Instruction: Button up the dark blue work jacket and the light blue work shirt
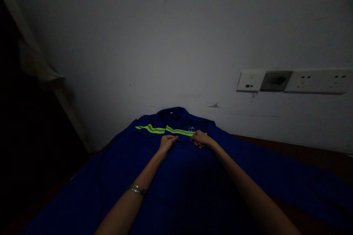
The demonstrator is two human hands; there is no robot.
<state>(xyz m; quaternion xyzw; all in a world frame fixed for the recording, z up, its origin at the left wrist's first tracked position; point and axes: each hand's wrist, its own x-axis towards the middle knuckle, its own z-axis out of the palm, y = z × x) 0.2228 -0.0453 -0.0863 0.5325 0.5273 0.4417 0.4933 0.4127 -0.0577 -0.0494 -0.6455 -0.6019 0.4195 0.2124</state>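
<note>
A dark blue work jacket (176, 169) lies spread out, its collar towards the wall and its sleeves reaching out to both sides. Across its chest runs a yellow-green and grey reflective stripe (179, 131), with a small pale emblem above it on the right. My left hand (167, 142) pinches the cloth just below the stripe, near the middle of the front. On the right side of the chest, my right hand (200, 139) has its fingers closed on the jacket at the stripe's lower edge. A silvery bracelet (137, 189) circles my left wrist.
Behind the collar rises a pale, scuffed wall (176, 51). White socket plates (317, 81) and a darker plate (276, 80) are set in it at the right. A dark reddish-brown surface (264, 142) shows beneath the jacket. The left side is in deep shadow.
</note>
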